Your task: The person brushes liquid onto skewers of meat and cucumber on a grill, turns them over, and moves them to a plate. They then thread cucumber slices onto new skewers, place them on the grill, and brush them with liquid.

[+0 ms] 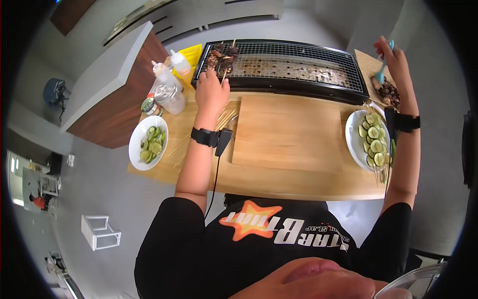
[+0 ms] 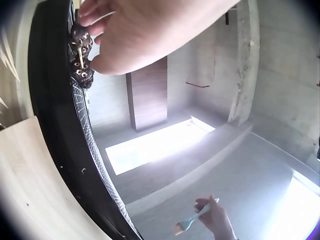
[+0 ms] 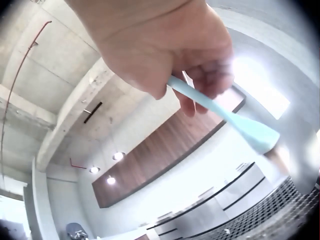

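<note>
My right hand grips the handle of a light blue basting brush, its bristles pointing down near dark meat pieces at the far right. In the right wrist view, the brush passes between thumb and fingers. My left hand is at the near left edge of the grill, by two dark meat skewers. Thumb and fingers stand apart beside the meat in the left wrist view. The hand hides the near end of one skewer.
A wooden cutting board lies before the grill, with loose bamboo sticks to its left. White bowls of sliced green vegetables and skewered zucchini flank it. Squeeze bottles, a clear jar and a yellow tray stand left.
</note>
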Demonstrator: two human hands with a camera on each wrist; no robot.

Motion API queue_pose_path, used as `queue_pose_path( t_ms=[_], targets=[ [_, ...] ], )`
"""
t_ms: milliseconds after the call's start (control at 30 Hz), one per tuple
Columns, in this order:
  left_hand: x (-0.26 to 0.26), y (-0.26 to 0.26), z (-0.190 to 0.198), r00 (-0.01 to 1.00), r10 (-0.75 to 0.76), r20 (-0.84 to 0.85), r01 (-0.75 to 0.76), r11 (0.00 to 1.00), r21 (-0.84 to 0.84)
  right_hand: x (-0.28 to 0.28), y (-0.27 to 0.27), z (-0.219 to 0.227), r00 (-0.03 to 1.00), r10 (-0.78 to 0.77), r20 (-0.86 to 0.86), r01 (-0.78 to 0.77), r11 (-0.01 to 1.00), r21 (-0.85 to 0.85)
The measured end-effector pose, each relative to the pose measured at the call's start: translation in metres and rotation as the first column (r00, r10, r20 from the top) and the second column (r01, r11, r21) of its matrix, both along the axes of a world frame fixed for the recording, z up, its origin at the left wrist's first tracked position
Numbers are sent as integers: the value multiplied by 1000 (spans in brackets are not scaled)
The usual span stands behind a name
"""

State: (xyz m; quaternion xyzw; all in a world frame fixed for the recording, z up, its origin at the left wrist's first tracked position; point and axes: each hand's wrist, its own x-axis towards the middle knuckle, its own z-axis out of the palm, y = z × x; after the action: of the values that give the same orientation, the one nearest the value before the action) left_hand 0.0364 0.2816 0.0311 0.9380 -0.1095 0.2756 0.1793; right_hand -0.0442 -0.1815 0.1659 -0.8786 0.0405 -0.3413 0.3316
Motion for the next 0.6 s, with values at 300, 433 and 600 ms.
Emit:
queue_pose_path(
  t_ms=[300,433,600],
  targets=[
    [21,-15,-13,978,50,-205,-54,998,-17,11,127,-8,905,326,272,-408,847,341],
    [23,-48,-14,978,-194,-77,168,951,-258,32,150,-37,897,320,305,-431,785,445],
    [33,-81,-29,934,-356,-8,324,858,-399,52,161,-56,890,226,395,-415,760,500]
  ],
)
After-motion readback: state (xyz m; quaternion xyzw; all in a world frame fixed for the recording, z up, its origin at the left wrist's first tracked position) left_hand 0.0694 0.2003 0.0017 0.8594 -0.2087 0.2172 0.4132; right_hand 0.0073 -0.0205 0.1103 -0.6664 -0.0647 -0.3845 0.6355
